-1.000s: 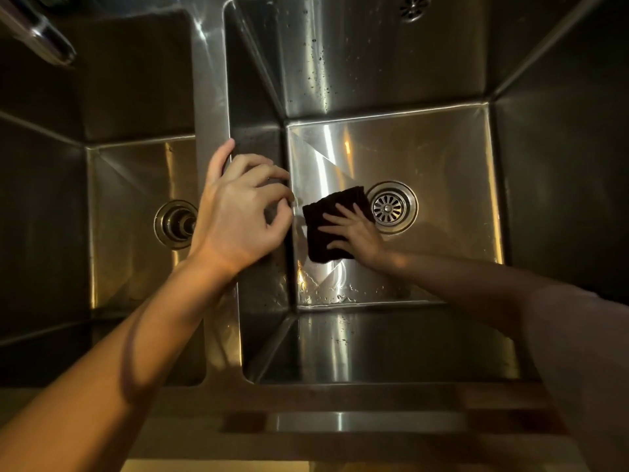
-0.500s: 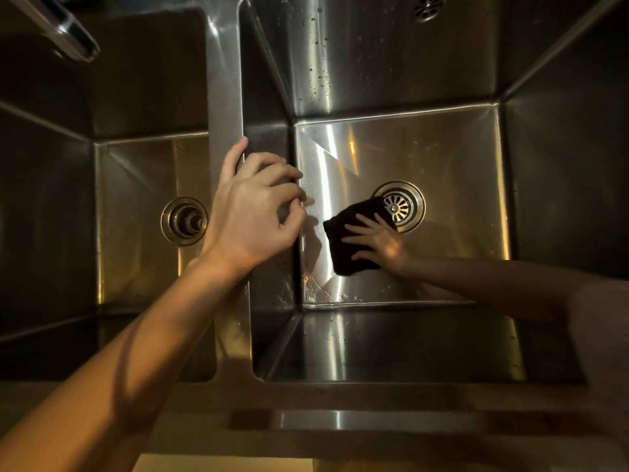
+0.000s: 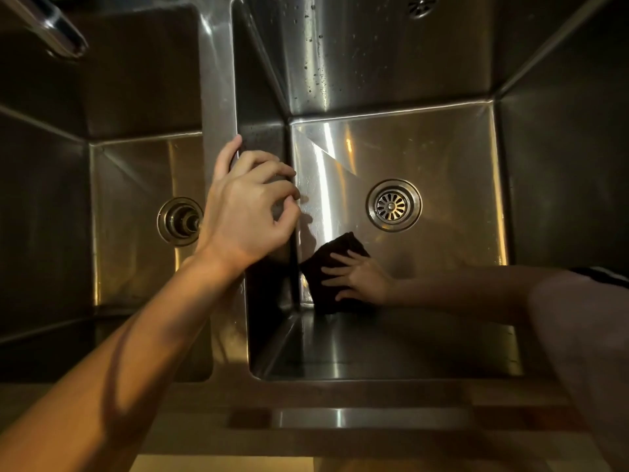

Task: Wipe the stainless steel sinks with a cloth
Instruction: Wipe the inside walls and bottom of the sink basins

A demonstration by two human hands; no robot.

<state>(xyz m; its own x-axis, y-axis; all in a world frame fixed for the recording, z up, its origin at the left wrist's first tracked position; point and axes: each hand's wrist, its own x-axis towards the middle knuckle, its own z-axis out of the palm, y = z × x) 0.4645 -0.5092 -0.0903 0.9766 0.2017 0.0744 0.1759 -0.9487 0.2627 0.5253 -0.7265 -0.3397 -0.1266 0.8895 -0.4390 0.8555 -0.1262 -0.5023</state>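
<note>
Kitchen, deep double stainless steel sink [image 3: 391, 69], drain strainer [image 3: 393, 205], faucet [image 3: 51, 27]

We wear a pale, loose short sleeve [image 3: 585, 328] at the right edge of the frame, perhaps pinkish in this dim light; our left forearm [image 3: 143, 352], lower left, is bare.

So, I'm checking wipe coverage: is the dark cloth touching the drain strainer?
Apart. The head view shows a strip of bare basin floor between the cloth and the drain strainer.
</note>
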